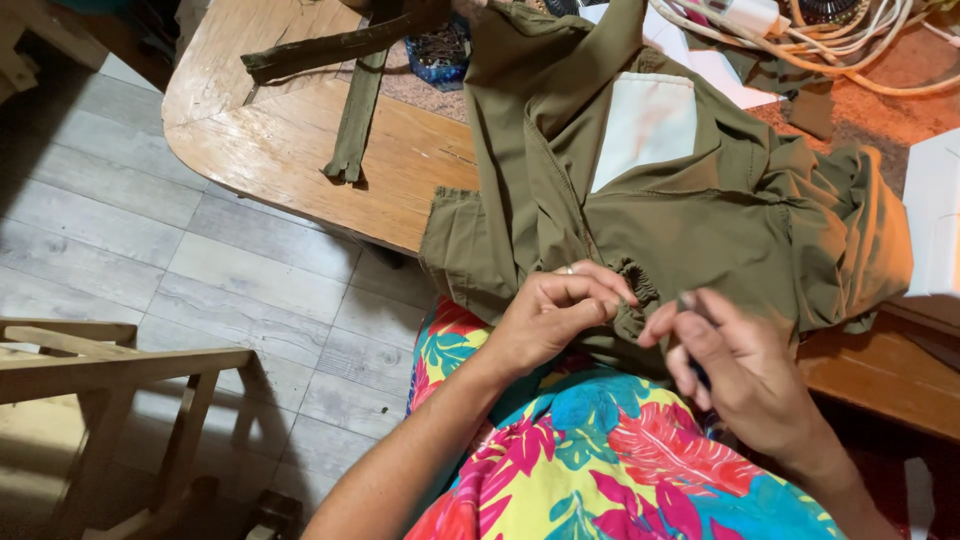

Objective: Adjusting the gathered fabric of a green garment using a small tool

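Note:
An olive-green garment [720, 210] with a pale inner pocket lining [645, 125] lies over the edge of a wooden table [270, 130] and hangs toward my lap. My left hand [555, 315] pinches a gathered bit of the garment's lower edge between thumb and fingers. My right hand [735, 365] is just to the right, its fingers closed around a small dark tool that is mostly hidden, its tip near the same gathered spot. A bright floral dress [600, 460] covers my lap below.
An olive fabric strip [355, 115] and a dark stick lie on the table's far left. White cables [850, 40] and white paper sit at the back right. A wooden chair frame [110, 370] stands on the grey plank floor at lower left.

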